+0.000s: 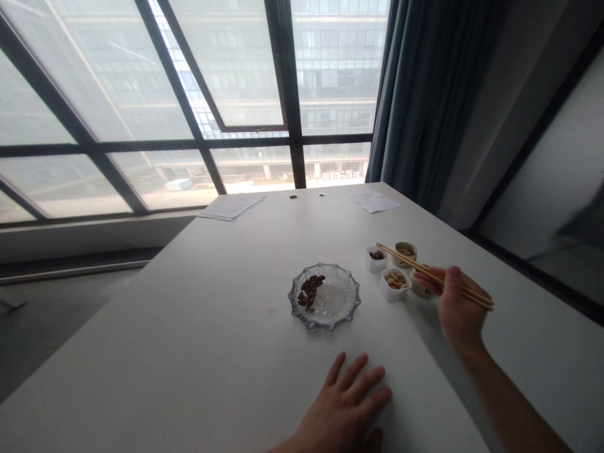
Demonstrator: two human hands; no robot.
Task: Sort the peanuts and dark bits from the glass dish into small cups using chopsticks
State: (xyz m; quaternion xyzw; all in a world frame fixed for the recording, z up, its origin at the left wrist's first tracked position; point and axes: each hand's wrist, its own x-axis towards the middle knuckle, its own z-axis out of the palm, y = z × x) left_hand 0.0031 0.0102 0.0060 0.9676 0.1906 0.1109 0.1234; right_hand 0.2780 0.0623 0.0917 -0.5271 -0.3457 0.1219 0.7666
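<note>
My right hand grips a pair of wooden chopsticks, whose tips point left above the small containers. Under the tips stands a white cup with dark reddish-brown pieces in it. Beside it are a white cup of tan, nut-like pieces and a patterned round bowl with some light pieces. A second round bowl is partly hidden by my right hand. My left hand lies on the table with fingers spread, in front of a scalloped glass plate. Dark brown elongated pieces lie on the plate's left side.
The white table reaches toward large windows. Paper sheets lie at its far left corner and more papers at the far right. A small dark disc sits near the far edge. A blue curtain hangs behind.
</note>
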